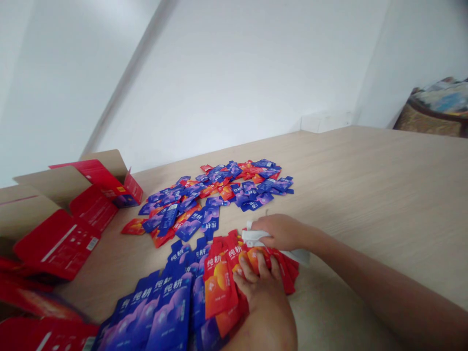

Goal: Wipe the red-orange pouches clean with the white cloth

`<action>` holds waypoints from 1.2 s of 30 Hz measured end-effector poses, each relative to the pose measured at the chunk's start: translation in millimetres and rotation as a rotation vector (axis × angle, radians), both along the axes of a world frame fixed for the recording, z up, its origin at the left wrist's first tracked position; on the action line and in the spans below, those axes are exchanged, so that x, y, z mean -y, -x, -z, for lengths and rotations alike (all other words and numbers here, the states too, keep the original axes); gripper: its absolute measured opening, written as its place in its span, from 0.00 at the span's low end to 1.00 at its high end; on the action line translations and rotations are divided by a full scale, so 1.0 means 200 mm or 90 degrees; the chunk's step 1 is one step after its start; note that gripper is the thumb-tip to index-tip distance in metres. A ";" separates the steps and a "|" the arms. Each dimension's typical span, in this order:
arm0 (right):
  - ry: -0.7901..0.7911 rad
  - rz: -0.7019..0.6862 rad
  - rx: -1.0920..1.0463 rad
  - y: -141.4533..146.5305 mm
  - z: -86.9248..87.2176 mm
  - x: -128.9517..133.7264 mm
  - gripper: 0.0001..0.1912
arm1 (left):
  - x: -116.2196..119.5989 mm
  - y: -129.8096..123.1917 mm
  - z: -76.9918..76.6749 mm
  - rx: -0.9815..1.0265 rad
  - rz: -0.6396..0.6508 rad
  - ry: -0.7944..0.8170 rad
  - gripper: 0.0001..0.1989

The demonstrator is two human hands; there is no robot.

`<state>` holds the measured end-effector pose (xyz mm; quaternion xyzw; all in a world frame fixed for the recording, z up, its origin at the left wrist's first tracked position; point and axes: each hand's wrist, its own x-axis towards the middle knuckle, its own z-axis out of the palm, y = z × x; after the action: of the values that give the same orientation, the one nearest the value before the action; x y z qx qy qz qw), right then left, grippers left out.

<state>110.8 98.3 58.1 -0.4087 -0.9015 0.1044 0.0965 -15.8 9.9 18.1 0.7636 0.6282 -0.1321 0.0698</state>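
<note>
My left hand (261,287) lies with its fingers spread on a heap of red pouches (219,280) with orange fruit prints. My right hand (280,231), just beyond it, is closed round a white object (254,236), whose shape I cannot fully make out; part of it shows below the palm, over the red pouches. Left of the red ones, large blue-purple pouches (170,312) overlap in a fanned row at the near edge of the view. Small blue sachets (192,224) and small red sachets (133,226) lie mixed in a loose pile farther back.
Open red cardboard boxes (58,243) with raised brown flaps stand along the left side. The wooden table (365,185) meets a white wall at the back. A low white box (321,122) sits against that wall, and a chair (427,117) with things on it stands far right.
</note>
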 end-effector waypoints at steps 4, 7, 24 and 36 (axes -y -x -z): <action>0.020 0.041 0.035 -0.01 0.05 -0.03 0.14 | 0.01 0.00 -0.02 0.005 0.001 -0.028 0.29; -0.030 0.116 0.051 -0.03 0.04 -0.05 0.13 | 0.01 0.00 -0.03 0.011 -0.006 -0.023 0.27; -0.059 0.087 -0.016 -0.02 0.03 -0.05 0.13 | -0.01 -0.02 -0.05 -0.014 -0.032 0.008 0.28; -0.065 0.144 0.025 -0.01 0.11 -0.09 0.13 | 0.00 0.00 -0.04 -0.014 0.005 -0.037 0.25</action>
<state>113.0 116.2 37.1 -0.5046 -0.8554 0.0390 0.1107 -16.5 9.2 26.7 0.7661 0.6296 -0.1227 0.0402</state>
